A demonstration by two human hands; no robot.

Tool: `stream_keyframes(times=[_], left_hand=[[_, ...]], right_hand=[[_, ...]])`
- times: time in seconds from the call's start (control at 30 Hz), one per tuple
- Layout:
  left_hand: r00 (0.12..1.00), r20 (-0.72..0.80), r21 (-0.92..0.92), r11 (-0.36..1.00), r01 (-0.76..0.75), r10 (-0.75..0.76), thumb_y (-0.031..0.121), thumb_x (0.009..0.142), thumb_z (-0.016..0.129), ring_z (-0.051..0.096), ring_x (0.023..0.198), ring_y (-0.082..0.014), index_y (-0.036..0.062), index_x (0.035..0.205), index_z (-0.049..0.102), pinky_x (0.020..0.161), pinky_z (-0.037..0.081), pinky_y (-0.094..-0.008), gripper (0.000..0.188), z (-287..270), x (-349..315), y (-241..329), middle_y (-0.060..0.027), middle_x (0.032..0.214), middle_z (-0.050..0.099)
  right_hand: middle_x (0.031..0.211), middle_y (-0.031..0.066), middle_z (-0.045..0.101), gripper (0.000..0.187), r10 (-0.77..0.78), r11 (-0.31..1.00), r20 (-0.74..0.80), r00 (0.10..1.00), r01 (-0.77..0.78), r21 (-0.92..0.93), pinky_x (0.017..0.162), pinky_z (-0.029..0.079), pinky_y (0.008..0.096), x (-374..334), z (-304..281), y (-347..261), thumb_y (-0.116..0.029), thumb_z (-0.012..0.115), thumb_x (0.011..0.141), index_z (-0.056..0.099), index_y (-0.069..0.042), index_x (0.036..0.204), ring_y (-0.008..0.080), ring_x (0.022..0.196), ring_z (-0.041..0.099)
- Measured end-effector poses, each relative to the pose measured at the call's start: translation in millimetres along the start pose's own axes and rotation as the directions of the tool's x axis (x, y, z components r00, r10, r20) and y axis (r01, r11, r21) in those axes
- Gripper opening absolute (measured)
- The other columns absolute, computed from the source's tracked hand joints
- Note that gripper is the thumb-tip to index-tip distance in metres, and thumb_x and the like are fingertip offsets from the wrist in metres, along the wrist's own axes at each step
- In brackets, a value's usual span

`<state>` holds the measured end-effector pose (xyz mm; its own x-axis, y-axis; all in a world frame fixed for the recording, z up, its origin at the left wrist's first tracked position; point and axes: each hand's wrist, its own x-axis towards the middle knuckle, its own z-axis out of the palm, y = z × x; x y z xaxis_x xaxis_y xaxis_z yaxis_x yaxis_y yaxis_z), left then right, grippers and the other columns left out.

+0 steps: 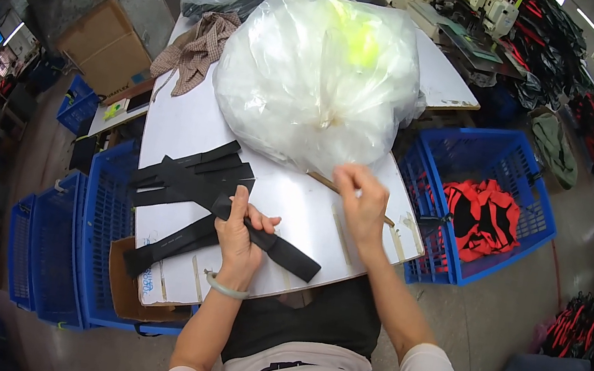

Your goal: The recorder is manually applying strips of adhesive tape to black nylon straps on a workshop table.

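Observation:
My left hand (pixel 241 233) is closed around a black fabric strip (pixel 289 255), thumb up, over the white table (pixel 286 203). The strip's flat end sticks out to the right of my fingers. More black strips (pixel 197 176) lie crossed in a loose pile on the table to the left. My right hand (pixel 363 202) is raised with its fingers curled together, at the near edge of a big clear plastic bag (pixel 313 83). What those fingers hold, if anything, is hidden. A thin brown stick-like thing (pixel 322 181) shows beside the right hand, next to the bag.
A blue crate (pixel 476 206) with red and black pieces (pixel 482 219) stands to the right. Blue crates (pixel 103 232) and a cardboard box (pixel 130 280) sit at the left. A checked cloth (pixel 195 53) lies by the bag. At the far right stands a sewing machine (pixel 474 0).

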<state>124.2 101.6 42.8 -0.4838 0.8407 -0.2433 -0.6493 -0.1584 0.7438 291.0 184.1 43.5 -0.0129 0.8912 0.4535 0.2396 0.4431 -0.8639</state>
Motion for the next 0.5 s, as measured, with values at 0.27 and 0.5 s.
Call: stream_keyframes(times=[0.27, 0.5], left_hand=[[0.985, 0.117, 0.028, 0.992, 0.124, -0.127, 0.028, 0.097, 0.06, 0.054, 0.041, -0.0193, 0.011, 0.075, 0.048, 0.058, 0.058, -0.0407, 0.03, -5.2, -16.8, -10.3, -0.0036, 0.049, 0.047], [0.982, 0.087, 0.006, 0.986, 0.166, -0.166, 0.028, 0.097, 0.06, 0.053, 0.042, -0.0191, 0.011, 0.075, 0.048, 0.058, 0.057, -0.041, 0.031, -16.1, -27.0, -9.8, -0.0034, 0.049, 0.047]], right_hand=[[0.073, 0.0215, 0.066, 0.023, 0.091, 0.68, 0.061, 0.994, -0.017, -0.733, 0.065, 0.05, 0.0495, 58.5, 28.3, 53.7, -0.023, 0.071, 0.079, 0.067, -0.001, 0.082, 0.0416, 0.072, 0.066], [0.068, 0.019, 0.065, 0.014, -0.044, 0.722, -0.177, 0.983, -0.091, -0.686, 0.061, 0.049, 0.0496, 55.5, 37.2, 72.1, -0.018, 0.069, 0.078, 0.066, -0.005, 0.074, 0.0395, 0.064, 0.065]])
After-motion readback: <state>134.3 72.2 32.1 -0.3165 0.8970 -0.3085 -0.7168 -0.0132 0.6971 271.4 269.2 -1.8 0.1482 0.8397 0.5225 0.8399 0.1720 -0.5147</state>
